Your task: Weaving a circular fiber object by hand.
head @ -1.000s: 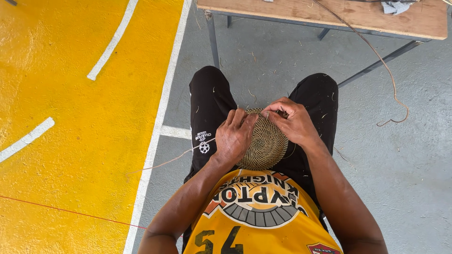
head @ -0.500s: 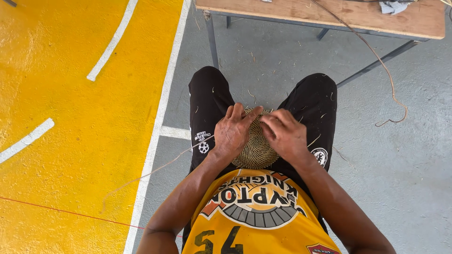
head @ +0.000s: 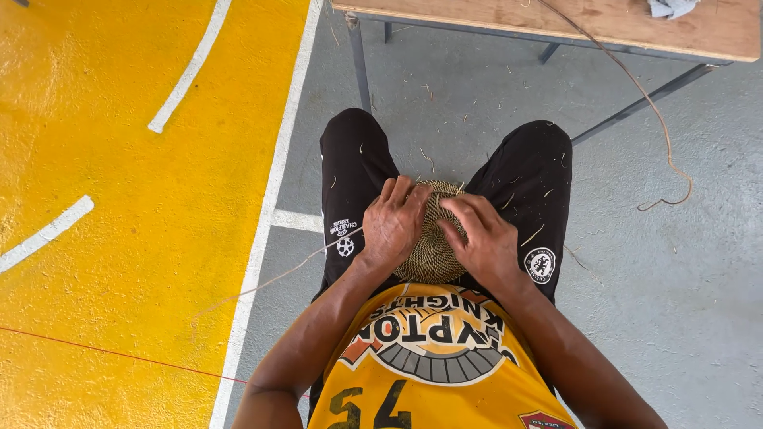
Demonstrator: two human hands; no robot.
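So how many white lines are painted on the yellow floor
2. One short line runs diagonally near the top; another sits at the left edge. A long white border edges the yellow, and more may lie out of view.

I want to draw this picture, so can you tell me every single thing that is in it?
Woven disc: one, tan and brown, on the lap between both hands.
Loose strand: one, pale, trailing from the disc out to the left over the floor.
Table: one, light wood top on grey metal legs, along the top edge.
Cord: one, brown, hanging off the table and curling on the floor at right.
Cloth: one, grey, on the table's far right.
Floor: grey concrete at right, yellow paint with white lines at left.
Red line: one, thin, across the yellow floor at lower left.
Shorts: black.
Jersey: yellow.
Left hand: gripping the disc's left side.
Right hand: gripping its right side.
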